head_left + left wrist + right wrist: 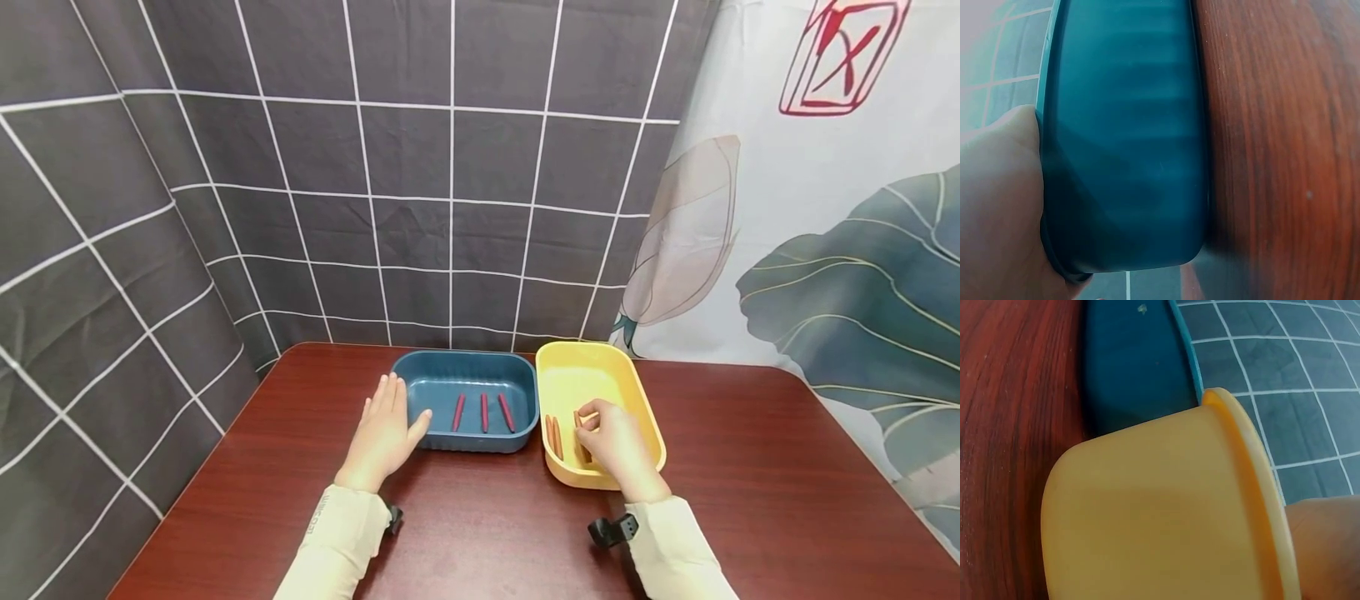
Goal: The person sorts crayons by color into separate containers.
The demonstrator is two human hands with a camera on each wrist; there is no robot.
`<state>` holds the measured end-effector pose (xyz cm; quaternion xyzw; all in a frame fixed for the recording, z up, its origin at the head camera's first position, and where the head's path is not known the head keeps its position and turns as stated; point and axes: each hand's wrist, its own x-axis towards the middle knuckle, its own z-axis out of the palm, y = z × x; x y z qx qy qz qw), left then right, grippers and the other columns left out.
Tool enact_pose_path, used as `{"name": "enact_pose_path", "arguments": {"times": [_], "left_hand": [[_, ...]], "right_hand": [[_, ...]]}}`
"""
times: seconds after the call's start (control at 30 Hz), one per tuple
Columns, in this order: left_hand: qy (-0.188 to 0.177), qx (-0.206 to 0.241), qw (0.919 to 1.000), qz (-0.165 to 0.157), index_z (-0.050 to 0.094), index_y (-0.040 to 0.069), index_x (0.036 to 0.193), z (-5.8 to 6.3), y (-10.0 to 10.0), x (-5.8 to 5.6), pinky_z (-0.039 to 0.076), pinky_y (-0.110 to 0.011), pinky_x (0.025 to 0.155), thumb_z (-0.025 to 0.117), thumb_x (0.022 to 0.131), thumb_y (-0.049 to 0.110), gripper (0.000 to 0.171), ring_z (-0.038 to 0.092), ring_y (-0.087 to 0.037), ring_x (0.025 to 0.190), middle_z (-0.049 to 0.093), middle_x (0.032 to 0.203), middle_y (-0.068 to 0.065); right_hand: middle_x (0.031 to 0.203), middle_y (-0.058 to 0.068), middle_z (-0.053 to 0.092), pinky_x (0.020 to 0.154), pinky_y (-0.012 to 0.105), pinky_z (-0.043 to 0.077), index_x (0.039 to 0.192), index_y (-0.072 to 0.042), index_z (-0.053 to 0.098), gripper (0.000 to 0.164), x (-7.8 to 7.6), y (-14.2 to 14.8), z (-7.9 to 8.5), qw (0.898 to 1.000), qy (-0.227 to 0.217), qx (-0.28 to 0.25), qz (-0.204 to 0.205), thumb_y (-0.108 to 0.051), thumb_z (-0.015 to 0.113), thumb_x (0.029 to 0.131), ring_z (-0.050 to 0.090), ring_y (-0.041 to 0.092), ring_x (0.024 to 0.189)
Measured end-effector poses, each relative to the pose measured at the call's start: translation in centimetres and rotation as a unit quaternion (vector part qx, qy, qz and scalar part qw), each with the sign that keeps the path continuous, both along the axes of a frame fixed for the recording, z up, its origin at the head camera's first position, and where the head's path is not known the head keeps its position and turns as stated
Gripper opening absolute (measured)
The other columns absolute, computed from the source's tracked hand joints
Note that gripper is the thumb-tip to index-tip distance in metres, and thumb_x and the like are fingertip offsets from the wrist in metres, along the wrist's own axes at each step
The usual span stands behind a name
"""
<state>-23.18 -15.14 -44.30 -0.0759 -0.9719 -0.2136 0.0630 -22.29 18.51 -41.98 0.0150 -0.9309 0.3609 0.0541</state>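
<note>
Three dark red crayons point(484, 413) lie side by side in the blue plastic tub point(465, 443). My left hand point(380, 433) rests on that tub's left end, fingers straight and thumb spread over the near rim; the left wrist view shows the tub's ribbed side point(1129, 137) beside the hand point(1000, 194). In the yellow tub point(651, 408), my right hand point(618, 437) pinches an orange-brown crayon point(578, 420) between thumb and fingers. Two similar crayons point(553, 437) lie just left of it. The right wrist view shows the yellow tub's outer wall point(1154, 506), which hides the fingertips.
Both tubs stand next to each other on a reddish-brown wooden table point(480, 525). A dark grey cloth with white grid lines point(405, 225) hangs behind and to the left. A white leaf-patterned curtain point(780, 200) hangs at the right. Each wrist wears a small black camera.
</note>
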Motion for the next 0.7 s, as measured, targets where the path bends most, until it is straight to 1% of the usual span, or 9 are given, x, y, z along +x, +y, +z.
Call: {"name": "enact_pose_path", "arguments": {"times": [0.13,0.27,0.47,0.7], "left_hand": [[-0.002,0.001,1.0000,0.000,0.026,-0.010,0.155,-0.02,0.04,0.05,0.017,-0.060,0.120,0.055,0.102,0.042,0.080,0.012,-0.042,0.153,0.022,0.163,-0.028],[0.000,0.004,1.0000,0.001,0.026,-0.011,0.154,0.02,0.12,0.08,0.018,-0.060,0.120,0.056,0.102,0.042,0.080,0.013,-0.042,0.153,0.023,0.162,-0.029],[0.002,0.000,1.0000,-0.001,0.027,-0.011,0.154,0.00,0.08,0.00,0.018,-0.060,0.120,0.056,0.102,0.042,0.080,0.013,-0.042,0.153,0.023,0.162,-0.029],[0.005,-0.001,1.0000,0.000,0.027,-0.011,0.154,-0.09,-0.06,-0.07,0.018,-0.061,0.120,0.056,0.101,0.042,0.080,0.013,-0.042,0.153,0.023,0.162,-0.029]], "right_hand": [[0.069,0.002,0.061,0.054,0.028,0.044,0.102,0.005,0.066,0.018,0.15,-0.25,0.09,1.000,-0.004,0.028,-0.003,-0.001,0.067,0.084,0.054,0.013,0.056],[0.068,0.002,0.060,0.056,0.029,0.044,0.101,0.007,0.066,0.018,0.27,-0.39,0.17,0.999,0.008,0.044,-0.011,-0.002,0.065,0.085,0.054,0.016,0.059],[0.072,0.004,0.060,0.062,0.032,0.046,0.100,0.005,0.067,0.019,0.50,-0.37,0.22,0.998,0.005,0.050,-0.024,-0.008,0.063,0.086,0.056,0.020,0.066],[0.074,0.005,0.061,0.061,0.032,0.046,0.103,0.003,0.069,0.022,0.65,-0.51,0.55,0.998,0.010,0.049,-0.029,-0.011,0.060,0.089,0.056,0.019,0.065]]}}
